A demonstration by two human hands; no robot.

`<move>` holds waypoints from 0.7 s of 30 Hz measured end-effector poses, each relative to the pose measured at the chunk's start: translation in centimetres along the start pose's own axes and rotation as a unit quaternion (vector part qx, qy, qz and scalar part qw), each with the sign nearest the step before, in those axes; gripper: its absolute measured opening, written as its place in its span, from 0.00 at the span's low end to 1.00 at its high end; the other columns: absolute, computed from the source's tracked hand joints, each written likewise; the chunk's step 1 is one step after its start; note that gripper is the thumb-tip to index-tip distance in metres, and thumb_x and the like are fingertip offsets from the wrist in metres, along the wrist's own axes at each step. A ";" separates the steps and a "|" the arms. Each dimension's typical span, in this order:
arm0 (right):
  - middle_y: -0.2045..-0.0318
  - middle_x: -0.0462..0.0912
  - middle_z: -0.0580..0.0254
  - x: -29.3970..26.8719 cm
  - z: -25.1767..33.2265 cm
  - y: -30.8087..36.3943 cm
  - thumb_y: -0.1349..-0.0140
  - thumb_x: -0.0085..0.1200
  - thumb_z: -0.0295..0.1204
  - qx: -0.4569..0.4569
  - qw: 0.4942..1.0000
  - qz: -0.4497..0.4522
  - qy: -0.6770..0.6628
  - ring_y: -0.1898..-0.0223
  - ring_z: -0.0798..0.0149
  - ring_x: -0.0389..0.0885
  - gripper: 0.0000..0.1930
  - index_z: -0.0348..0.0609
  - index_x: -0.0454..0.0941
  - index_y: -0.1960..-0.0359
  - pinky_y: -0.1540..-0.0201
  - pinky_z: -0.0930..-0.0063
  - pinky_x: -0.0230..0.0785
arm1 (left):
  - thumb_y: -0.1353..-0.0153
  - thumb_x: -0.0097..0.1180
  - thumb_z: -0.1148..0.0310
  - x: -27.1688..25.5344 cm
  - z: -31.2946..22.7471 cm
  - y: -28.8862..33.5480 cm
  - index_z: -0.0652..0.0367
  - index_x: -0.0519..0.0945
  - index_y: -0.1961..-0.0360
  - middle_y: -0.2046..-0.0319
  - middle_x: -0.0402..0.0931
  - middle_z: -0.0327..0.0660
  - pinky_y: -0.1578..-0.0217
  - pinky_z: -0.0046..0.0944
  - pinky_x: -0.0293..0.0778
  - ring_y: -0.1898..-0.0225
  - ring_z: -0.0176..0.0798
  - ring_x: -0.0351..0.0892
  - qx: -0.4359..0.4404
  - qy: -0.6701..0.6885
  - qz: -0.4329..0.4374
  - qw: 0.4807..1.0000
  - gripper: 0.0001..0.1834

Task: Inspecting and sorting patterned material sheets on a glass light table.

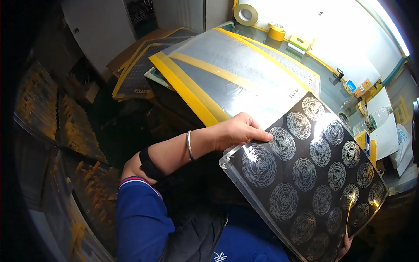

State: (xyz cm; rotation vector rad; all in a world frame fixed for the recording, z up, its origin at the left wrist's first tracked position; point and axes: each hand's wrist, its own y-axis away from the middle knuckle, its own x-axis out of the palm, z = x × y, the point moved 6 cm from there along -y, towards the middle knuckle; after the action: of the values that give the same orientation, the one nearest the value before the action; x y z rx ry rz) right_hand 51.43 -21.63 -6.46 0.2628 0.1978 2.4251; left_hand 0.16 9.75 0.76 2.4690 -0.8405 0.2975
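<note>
Right now a flat, glossy black panel (305,179) with a clear plastic border is held tilted over the lap, its face covered in rows of round, silvery, maze-like discs that catch the light. Up at its top left edge the left hand (238,131) pinches it, fingers on the upper face with the thumb out of sight beneath; a thin metal bangle (190,146) and a dark band sit on that wrist above a blue sleeve. Only the fingertips of the right hand (345,244) show, curled over the panel's lower right edge, gripping it. Behind lies a stack of shiny translucent sheets (235,70) bordered in smooth yellow tape. Farther back stand a white tape roll (245,14) and a yellow one (276,31). At left, dark trays (78,126) hold rows of small orange parts.
</note>
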 end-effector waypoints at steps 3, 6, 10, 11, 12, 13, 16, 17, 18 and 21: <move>0.43 0.65 0.52 0.0 -0.1 -0.1 0.39 0.46 0.30 -0.001 1.000 0.000 0.000 0.43 0.60 0.65 0.30 0.35 0.52 0.37 0.40 0.63 0.55 | 0.43 0.59 0.69 0.1 -0.2 0.2 0.76 0.79 0.65 0.71 0.80 0.49 0.73 0.28 0.76 0.72 0.33 0.81 0.002 -0.008 0.001 1.000 0.15; 0.42 0.65 0.52 0.0 -0.3 -0.1 0.39 0.46 0.30 0.000 1.000 0.003 -0.002 0.42 0.60 0.64 0.30 0.34 0.52 0.37 0.40 0.63 0.55 | 0.43 0.59 0.70 0.2 -0.2 0.3 0.76 0.78 0.65 0.71 0.80 0.50 0.73 0.28 0.77 0.72 0.33 0.81 0.009 0.007 0.006 1.000 0.15; 0.42 0.65 0.52 0.0 -0.5 0.0 0.39 0.46 0.31 0.001 1.000 0.004 -0.003 0.42 0.60 0.64 0.30 0.34 0.52 0.37 0.39 0.62 0.54 | 0.44 0.59 0.71 0.2 -0.3 0.5 0.77 0.78 0.65 0.71 0.80 0.50 0.72 0.28 0.77 0.72 0.33 0.81 0.016 0.017 0.015 1.000 0.15; 0.42 0.65 0.53 0.0 -0.6 0.1 0.39 0.46 0.31 0.000 1.000 0.004 -0.004 0.42 0.60 0.64 0.30 0.34 0.52 0.37 0.39 0.62 0.53 | 0.44 0.59 0.72 0.2 -0.3 0.6 0.78 0.77 0.65 0.71 0.79 0.50 0.72 0.28 0.78 0.72 0.33 0.81 0.016 0.012 0.015 1.000 0.14; 0.42 0.65 0.53 0.0 -0.7 0.2 0.39 0.46 0.31 0.002 1.000 0.006 -0.005 0.42 0.60 0.64 0.30 0.34 0.52 0.37 0.39 0.62 0.53 | 0.44 0.59 0.72 0.1 -0.2 0.5 0.78 0.77 0.65 0.71 0.79 0.50 0.72 0.28 0.78 0.72 0.33 0.81 0.016 0.011 0.016 1.000 0.14; 0.42 0.65 0.53 0.1 -0.8 0.2 0.39 0.46 0.31 0.003 1.000 0.006 -0.007 0.42 0.60 0.63 0.30 0.34 0.52 0.37 0.39 0.62 0.53 | 0.44 0.59 0.71 -0.1 0.0 0.3 0.77 0.77 0.65 0.71 0.79 0.49 0.72 0.27 0.77 0.73 0.32 0.80 0.018 0.007 0.010 1.000 0.14; 0.42 0.65 0.53 -0.3 -1.0 0.8 0.38 0.46 0.31 0.002 1.000 0.006 -0.015 0.41 0.60 0.63 0.29 0.34 0.52 0.37 0.39 0.62 0.52 | 0.42 0.57 0.69 -0.6 -0.5 -0.2 0.74 0.77 0.63 0.70 0.79 0.47 0.72 0.26 0.76 0.71 0.31 0.79 0.047 -0.052 -0.021 0.997 0.14; 0.42 0.65 0.53 -0.4 -1.1 1.1 0.38 0.46 0.31 -0.002 1.000 0.004 -0.023 0.41 0.60 0.63 0.29 0.34 0.52 0.37 0.38 0.62 0.52 | 0.41 0.55 0.69 -1.1 -1.1 -0.4 0.71 0.77 0.61 0.69 0.79 0.46 0.71 0.26 0.76 0.70 0.30 0.79 0.080 -0.104 -0.045 0.990 0.14; 0.42 0.65 0.53 -0.4 -1.2 1.3 0.38 0.46 0.32 -0.004 1.000 0.006 -0.028 0.41 0.60 0.63 0.29 0.34 0.52 0.37 0.38 0.62 0.52 | 0.40 0.53 0.70 -1.7 -1.3 -0.2 0.69 0.76 0.59 0.67 0.78 0.46 0.68 0.27 0.75 0.67 0.31 0.78 0.100 -0.077 -0.058 0.990 0.13; 0.41 0.64 0.54 2.1 -0.4 2.4 0.38 0.46 0.33 -0.064 0.996 -0.030 -0.045 0.41 0.60 0.63 0.29 0.35 0.53 0.37 0.37 0.63 0.49 | 0.39 0.46 0.75 -4.2 -1.8 1.3 0.66 0.75 0.55 0.62 0.77 0.47 0.60 0.32 0.74 0.61 0.35 0.77 0.194 -0.088 -0.108 0.971 0.12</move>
State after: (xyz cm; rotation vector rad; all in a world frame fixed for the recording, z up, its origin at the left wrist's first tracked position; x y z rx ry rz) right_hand 48.31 -22.08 -6.01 0.3039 0.0093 2.3489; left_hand -3.98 11.94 1.30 2.9611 -0.6172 0.1775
